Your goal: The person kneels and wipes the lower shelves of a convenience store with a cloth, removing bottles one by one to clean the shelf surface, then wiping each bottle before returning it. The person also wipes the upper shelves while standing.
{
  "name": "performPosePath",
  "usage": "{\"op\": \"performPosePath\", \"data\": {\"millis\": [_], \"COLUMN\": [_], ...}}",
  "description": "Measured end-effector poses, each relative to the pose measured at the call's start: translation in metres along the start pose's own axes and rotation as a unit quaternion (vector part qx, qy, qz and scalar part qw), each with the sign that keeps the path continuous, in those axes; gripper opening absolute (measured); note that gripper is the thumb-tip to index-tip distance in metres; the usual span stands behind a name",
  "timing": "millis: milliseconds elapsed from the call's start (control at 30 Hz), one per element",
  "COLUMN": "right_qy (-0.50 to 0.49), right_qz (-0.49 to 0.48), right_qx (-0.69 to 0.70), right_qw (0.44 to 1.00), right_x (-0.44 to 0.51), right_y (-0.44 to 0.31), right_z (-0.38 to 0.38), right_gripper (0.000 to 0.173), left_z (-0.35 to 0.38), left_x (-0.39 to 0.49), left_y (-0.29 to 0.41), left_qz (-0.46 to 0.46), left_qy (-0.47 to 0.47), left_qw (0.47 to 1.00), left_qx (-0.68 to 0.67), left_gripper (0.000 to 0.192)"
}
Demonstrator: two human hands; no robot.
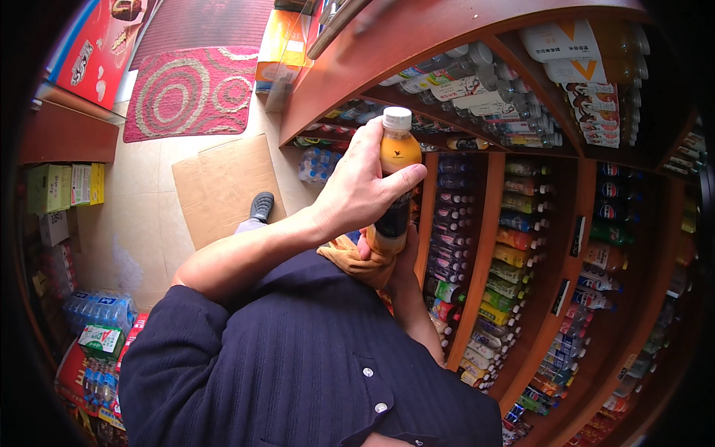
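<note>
My left hand (357, 184) grips a plastic drink bottle (397, 218) around its upper part, with the thumb across its front. The bottle has a white cap, a yellow neck band and a dark label, and its cap points away from my body. My right hand (412, 243) is at the lower end of the bottle, partly hidden behind it. It holds an orange-brown cloth (352, 260), which is bunched around the bottle's base. A few fingertips show between the cloth and the bottle's left side.
Wooden shelves (475, 262) packed with drink bottles rise on the right. Flattened cardboard (223, 184) and a red patterned mat (190, 92) lie on the tiled floor. Wrapped water bottles (100, 307) and cartons (56, 187) stand at the left. An orange box (282, 47) stands beside the shelf end.
</note>
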State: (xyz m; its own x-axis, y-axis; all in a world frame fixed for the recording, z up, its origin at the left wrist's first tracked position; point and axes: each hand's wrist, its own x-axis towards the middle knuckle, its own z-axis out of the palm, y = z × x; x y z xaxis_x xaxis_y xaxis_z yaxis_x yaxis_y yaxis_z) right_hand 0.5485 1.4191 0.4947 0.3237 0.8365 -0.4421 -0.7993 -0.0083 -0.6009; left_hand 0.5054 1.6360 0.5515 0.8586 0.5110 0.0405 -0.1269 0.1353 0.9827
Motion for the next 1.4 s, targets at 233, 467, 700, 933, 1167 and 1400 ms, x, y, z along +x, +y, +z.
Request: {"op": "performPosePath", "data": {"millis": [233, 467, 700, 933, 1167, 1400], "right_qy": [0.061, 0.038, 0.042, 0.066, 0.004, -0.112], "right_qz": [0.002, 0.022, 0.029, 0.021, -0.001, -0.090], "right_qx": [0.003, 0.021, 0.032, 0.046, -0.010, 0.157], "right_qw": [0.998, 0.999, 0.998, 0.997, 1.000, 0.977], "right_x": [-0.001, 0.000, 0.001, 0.000, 0.004, -0.017], "right_y": [0.004, 0.003, 0.003, 0.005, 0.002, 0.020], "right_z": [0.000, 0.005, 0.001, 0.000, 0.005, -0.029], "right_gripper": [0.090, 0.093, 0.092, 0.089, 0.084, 0.099], "left_z": [-0.002, -0.003, -0.006, -0.008, -0.010, -0.013], "left_x": [-0.001, -0.004, -0.005, -0.007, -0.009, -0.012], "left_y": [0.001, 0.002, 0.010, 0.012, 0.009, 0.003], "left_qz": [-0.010, 0.024, 0.010, -0.008, -0.029, -0.075], "left_qy": [-0.014, 0.000, -0.014, -0.019, -0.105, -0.186], "left_qw": [1.000, 0.998, 0.997, 0.998, 0.981, 0.725], "left_qx": [-0.019, 0.054, 0.069, 0.054, -0.159, -0.659], "left_gripper": [0.071, 0.071, 0.075, 0.076, 0.082, 0.108]}}
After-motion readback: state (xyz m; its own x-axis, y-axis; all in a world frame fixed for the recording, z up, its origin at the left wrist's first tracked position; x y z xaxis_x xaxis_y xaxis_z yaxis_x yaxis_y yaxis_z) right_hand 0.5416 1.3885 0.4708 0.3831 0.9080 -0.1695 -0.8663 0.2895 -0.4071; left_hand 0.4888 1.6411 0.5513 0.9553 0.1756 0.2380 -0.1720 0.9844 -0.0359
